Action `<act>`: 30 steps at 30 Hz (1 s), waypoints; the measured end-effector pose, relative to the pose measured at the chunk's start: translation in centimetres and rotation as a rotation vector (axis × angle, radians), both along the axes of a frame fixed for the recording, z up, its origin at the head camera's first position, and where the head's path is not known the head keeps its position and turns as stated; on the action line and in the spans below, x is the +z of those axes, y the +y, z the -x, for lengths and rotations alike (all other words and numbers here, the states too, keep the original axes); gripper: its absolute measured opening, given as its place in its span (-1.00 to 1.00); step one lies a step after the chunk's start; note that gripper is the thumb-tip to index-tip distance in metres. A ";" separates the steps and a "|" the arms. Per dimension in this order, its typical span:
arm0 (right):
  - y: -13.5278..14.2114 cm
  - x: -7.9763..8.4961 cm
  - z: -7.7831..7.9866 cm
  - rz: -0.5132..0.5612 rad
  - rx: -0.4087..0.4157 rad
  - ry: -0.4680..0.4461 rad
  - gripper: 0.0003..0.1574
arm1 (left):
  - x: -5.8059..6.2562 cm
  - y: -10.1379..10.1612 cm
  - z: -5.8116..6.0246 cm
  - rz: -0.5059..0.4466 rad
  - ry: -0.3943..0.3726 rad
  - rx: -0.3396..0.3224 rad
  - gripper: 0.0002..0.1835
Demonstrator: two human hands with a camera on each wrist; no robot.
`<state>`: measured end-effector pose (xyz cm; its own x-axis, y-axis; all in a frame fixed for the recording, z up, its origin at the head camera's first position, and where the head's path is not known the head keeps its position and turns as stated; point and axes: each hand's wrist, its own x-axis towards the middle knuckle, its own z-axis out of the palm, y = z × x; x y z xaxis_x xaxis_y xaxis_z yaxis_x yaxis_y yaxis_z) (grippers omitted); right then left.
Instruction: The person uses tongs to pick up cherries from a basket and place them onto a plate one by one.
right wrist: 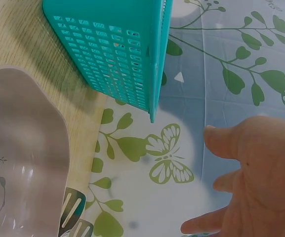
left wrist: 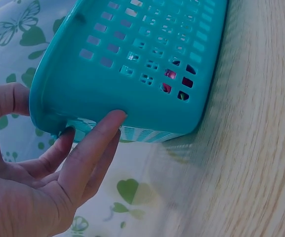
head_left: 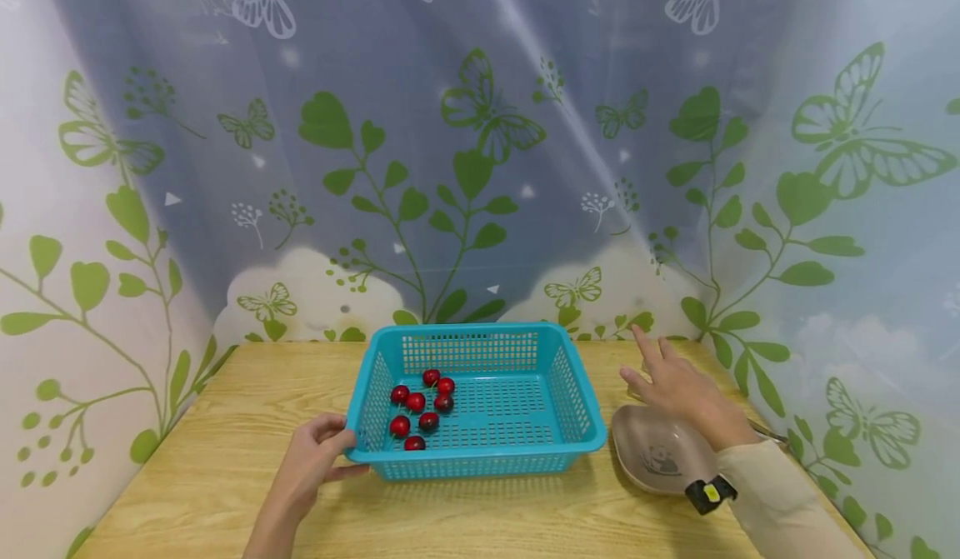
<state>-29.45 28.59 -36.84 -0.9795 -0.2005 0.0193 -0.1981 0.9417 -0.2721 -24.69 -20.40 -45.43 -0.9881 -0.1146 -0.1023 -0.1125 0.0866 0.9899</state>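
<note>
We are holding the blue basket (head_left: 480, 452) by its near left corner. Our left hand (head_left: 309, 459) is pinching the rim, and one fingertip is pressing on the outside wall. Our right hand (head_left: 678, 386) is holding nothing; its fingers are standing wide apart in the air, above the far side of the bowl (head_left: 637, 436).

To do this well, we are wanting a gentle but firm pinch, so the rim isn't bending. We are also wanting the basket flat, so nothing inside is rolling about. Only one corner is getting a grip, so a hard tug could be twisting the basket round. With the sleeve (head_left: 780, 501) hanging so near the bowl, we are needing care not to bump it.

The basket is sitting on the wooden table (head_left: 195, 459). Inside, we are counting eight red cherries (head_left: 416, 402), all lying in the left half. The bowl is sitting just to the right of the basket, and we are seeing a panda picture inside it. Our arm is hiding some of the bowl. A tool with slots (right wrist: 76, 196) is lying beside it.
</note>
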 end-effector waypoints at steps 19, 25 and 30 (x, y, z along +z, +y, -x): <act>3.7 1.0 2.0 -0.070 0.024 -0.032 0.03 | 0.0 0.0 0.1 -0.018 0.011 -0.005 -0.54; 5.9 0.4 2.8 -0.096 -0.008 -0.044 -0.05 | -0.1 0.0 0.1 -0.032 0.011 -0.002 -0.56; 7.4 0.1 3.6 -0.121 -0.031 -0.081 -0.11 | -0.1 0.0 0.0 -0.038 0.005 0.005 -0.57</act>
<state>-33.01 35.94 -36.76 -0.9826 -0.1665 -0.0824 -0.1508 0.9739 -0.1698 -24.67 -20.41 -45.57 -0.9881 -0.1152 -0.1019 -0.1080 0.0480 0.9930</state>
